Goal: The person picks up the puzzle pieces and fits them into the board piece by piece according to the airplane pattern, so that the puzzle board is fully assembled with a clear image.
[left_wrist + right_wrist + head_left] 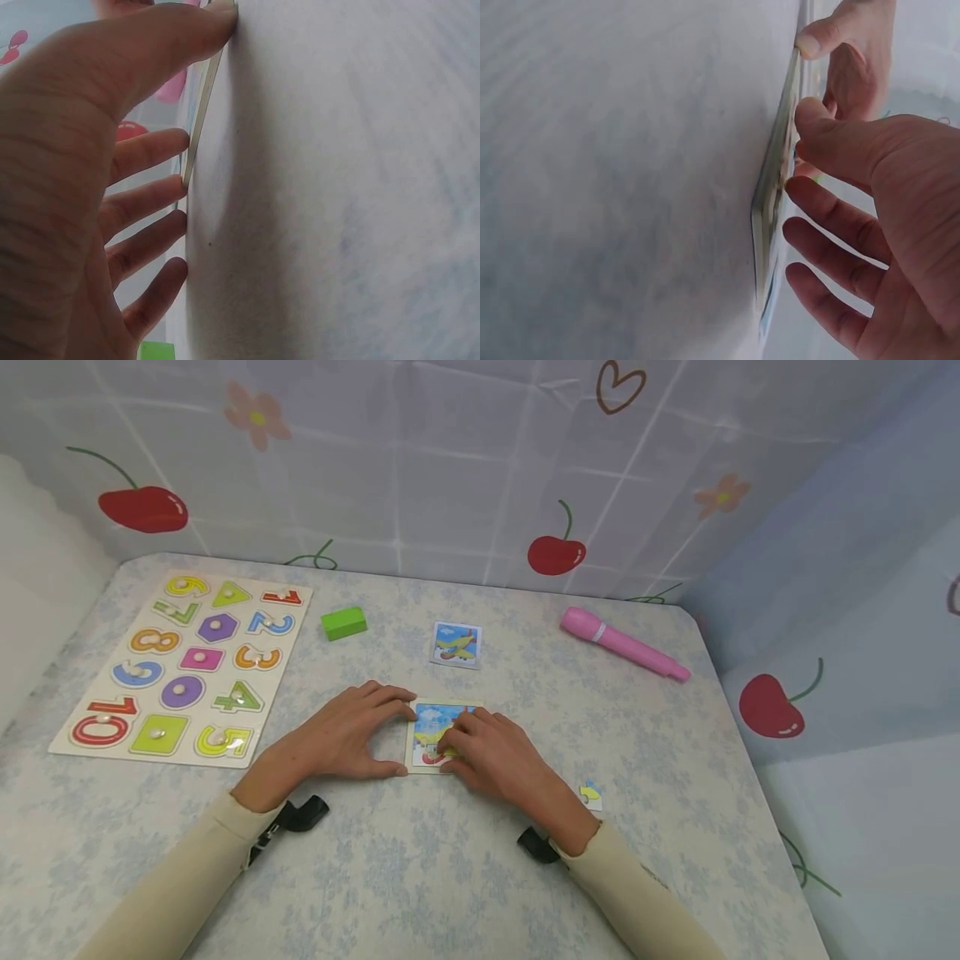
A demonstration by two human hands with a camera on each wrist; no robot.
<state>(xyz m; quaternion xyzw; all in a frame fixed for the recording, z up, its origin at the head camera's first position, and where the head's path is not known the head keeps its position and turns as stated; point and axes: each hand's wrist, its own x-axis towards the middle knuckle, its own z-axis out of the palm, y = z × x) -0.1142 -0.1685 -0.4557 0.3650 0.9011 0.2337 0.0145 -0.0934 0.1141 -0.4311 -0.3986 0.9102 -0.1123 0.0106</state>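
Observation:
A small jigsaw puzzle board [429, 720] with an airplane picture lies on the table between both hands. My left hand [341, 735] holds its left side, the thumb at the near corner and the fingertips on the far part of the edge. Over the board's right half, my right hand [501, 750] pinches a puzzle piece [450, 748] against the picture; the fingers mostly hide it. In the right wrist view, the other right fingers [832, 214] reach loosely beside the board's edge. A loose puzzle piece [591, 796] with yellow on it lies by the right wrist.
Beyond the board lies an airplane picture card [457, 644]. A green block [344, 623] is farther left, near a number-and-shape peg board [285, 693]. At the back right rests a pink toy microphone [626, 645]. A printed curtain [465, 468] hangs behind the table.

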